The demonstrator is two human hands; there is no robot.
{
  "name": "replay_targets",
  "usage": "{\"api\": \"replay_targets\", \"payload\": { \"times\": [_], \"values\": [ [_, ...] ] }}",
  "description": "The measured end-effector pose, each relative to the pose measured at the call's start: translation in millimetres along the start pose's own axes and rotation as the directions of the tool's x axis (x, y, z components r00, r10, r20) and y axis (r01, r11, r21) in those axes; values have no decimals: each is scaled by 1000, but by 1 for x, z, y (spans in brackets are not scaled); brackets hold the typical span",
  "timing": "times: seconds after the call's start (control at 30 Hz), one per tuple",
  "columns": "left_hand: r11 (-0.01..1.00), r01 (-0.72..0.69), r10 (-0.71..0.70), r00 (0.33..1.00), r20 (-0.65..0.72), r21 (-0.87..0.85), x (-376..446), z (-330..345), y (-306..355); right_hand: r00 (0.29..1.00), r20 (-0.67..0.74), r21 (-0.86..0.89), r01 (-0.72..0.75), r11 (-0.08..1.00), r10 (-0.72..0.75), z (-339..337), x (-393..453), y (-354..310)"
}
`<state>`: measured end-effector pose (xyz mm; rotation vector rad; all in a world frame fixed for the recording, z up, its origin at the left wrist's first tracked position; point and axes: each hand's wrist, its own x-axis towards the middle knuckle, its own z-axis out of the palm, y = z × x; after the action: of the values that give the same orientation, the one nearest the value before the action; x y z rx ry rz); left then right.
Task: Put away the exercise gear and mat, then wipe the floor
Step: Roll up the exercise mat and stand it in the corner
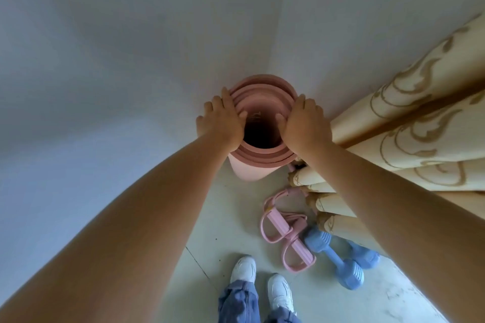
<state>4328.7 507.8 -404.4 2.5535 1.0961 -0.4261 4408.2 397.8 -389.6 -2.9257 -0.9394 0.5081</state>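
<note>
Standing mat: one pink rolled mat stands on end in the wall corner, its open top facing the camera.
Left hand: curled over the left rim of the roll, thumb inside the hollow, fingers outside.
Right hand: grips the right rim the same way, thumb inside.
Dumbbells: two blue dumbbells lie side by side on the floor, just right of one pink pedal resistance band.
Curtain: one patterned beige curtain hangs at right, its folds touching the floor beside the gear.
Shoes: two white shoes below blue trouser legs.
Hidden: the mat's base and the farther dumbbell's far end are covered; the band's upper loop runs behind the curtain hem.
</note>
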Motion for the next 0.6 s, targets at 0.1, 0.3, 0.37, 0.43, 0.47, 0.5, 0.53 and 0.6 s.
{"api": "replay_targets", "payload": {
  "times": [0.1,0.3,0.37,0.43,0.47,0.5,0.53,0.6],
  "values": [
    [1000,9,-10,997,-74,-12,-14,-10,2,993,-48,-53,109,993,-112,-15,-11,-1],
    [998,66,-67,995,-76,-18,-90,-48,-6,919,44,-117,394,911,-392,-50,-63,-17],
    [995,92,-90,994,-57,43,-126,-72,-16,880,93,-149,474,868,-465,-68,-82,-35],
    [981,152,-145,987,-66,121,-160,-105,-33,839,112,-173,544,821,-532,-94,-99,-63],
    [969,200,-189,978,-85,147,-179,-124,-45,817,106,-180,576,797,-567,-109,-108,-80],
    [953,253,-236,965,-113,164,-200,-143,-58,792,89,-172,610,774,-605,-126,-119,-99],
    [935,309,-285,947,-145,175,-222,-163,-72,763,70,-156,645,748,-643,-144,-133,-120],
    [890,427,-391,896,-212,162,-271,-196,-101,688,42,-147,721,677,-725,-175,-166,-161]
  ]
}}
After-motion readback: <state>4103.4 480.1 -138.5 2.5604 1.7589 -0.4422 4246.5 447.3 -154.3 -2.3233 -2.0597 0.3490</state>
